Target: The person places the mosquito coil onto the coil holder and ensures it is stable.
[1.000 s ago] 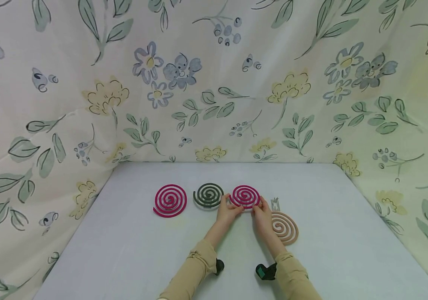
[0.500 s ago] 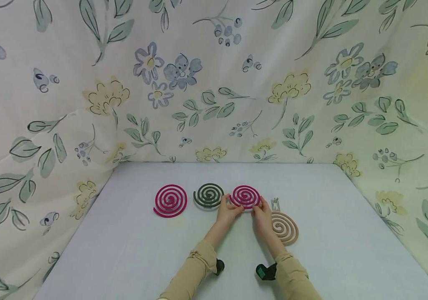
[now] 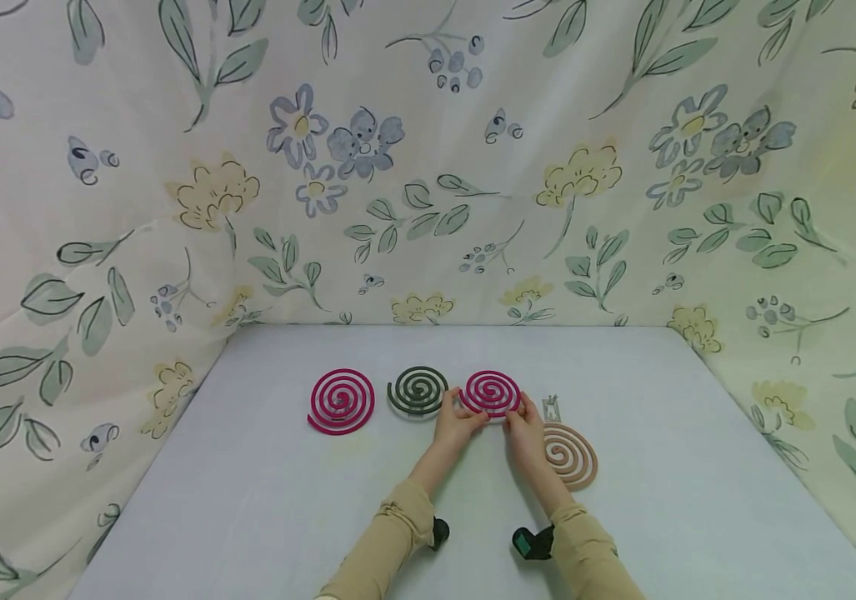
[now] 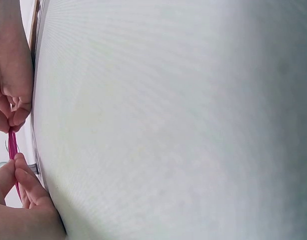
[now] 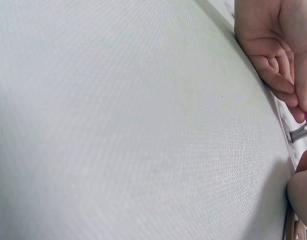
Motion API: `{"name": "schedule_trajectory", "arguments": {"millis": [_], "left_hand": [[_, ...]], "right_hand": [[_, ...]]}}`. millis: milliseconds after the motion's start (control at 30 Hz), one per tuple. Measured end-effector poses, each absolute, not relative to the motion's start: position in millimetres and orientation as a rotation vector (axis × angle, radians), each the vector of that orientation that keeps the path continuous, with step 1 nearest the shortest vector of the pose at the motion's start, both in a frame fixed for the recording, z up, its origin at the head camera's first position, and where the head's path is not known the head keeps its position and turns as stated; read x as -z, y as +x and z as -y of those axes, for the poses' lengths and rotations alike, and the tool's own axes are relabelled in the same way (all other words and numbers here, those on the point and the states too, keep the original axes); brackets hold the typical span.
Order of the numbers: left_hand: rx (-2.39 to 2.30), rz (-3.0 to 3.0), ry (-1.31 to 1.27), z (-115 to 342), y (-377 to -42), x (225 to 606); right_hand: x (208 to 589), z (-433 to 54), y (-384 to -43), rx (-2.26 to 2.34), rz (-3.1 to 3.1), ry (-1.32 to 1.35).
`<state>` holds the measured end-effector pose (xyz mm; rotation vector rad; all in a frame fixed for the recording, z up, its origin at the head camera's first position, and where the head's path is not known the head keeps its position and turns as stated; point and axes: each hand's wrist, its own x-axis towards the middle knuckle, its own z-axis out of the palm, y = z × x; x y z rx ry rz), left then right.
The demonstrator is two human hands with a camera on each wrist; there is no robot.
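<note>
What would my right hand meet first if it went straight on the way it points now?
The pink coil that the right hand pinches at its near edge. Beyond that, the flowered cloth seems next, though depth is hard to judge.

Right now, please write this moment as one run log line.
left hand: holds pink spiral | right hand: holds same one | beige spiral: on table

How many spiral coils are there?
4: the leftmost pink coil; a green coil beside it; a second pink coil, held by left hand and right hand; a tan coil, partly hidden.
</note>
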<state>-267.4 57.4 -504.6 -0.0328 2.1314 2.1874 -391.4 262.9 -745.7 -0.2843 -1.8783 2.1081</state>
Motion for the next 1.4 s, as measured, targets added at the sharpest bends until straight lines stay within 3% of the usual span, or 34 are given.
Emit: {"name": "schedule_trajectory", "arguments": {"millis": [100, 200, 300, 400, 533, 733, 833, 967, 1133, 1233, 1400], "left_hand": [[-2.185, -2.138, -0.027, -57.7, -267.6, 504.8], [-2.189, -2.148, -0.007, -56.3, -260.5, 495.5], [-2.190, -2.140, -0.015, -55.9, -259.4, 494.9], [-2.181, -2.139, -0.029, -56.3, -261.7, 497.9], [-2.179, -2.137, -0.034, -57.0, -265.2, 503.4], [-2.176, -2.146, -0.026, -57.2, -265.6, 504.0], [-2.179, -2.146, -0.020, -57.3, -266.1, 504.6], [-2.183, -2.142, -0.017, -57.3, -266.5, 505.5], [-2.180, -2.139, -0.021, -57.2, -266.4, 505.5], [-2.180, -2.137, -0.022, -57.2, -266.3, 505.5], [-2.189, -2.126, -0.024, -57.2, -265.9, 504.6]], "right_hand": [[772.3, -272.3, -408.1, -2.120, 1.865, -0.291], [764.7, -269.2, -404.2, -2.129, 1.859, -0.331], [668.6, -235.0, -343.4, -2.130, 1.815, -0.294], [609.6, -213.6, -304.5, -2.130, 1.774, -0.203], [614.3, -213.3, -304.4, -2.135, 1.729, -0.116], [527.5, -184.8, -257.2, -2.055, 1.902, -0.335], [505.1, -178.2, -246.8, -2.045, 1.952, -0.406], [518.0, -181.4, -250.3, -2.058, 1.894, -0.326], [600.3, -208.3, -295.3, -2.125, 1.746, -0.104], [623.5, -216.7, -310.7, -2.123, 1.730, -0.082], [557.9, -193.0, -272.5, -2.072, 1.824, -0.240]]}}
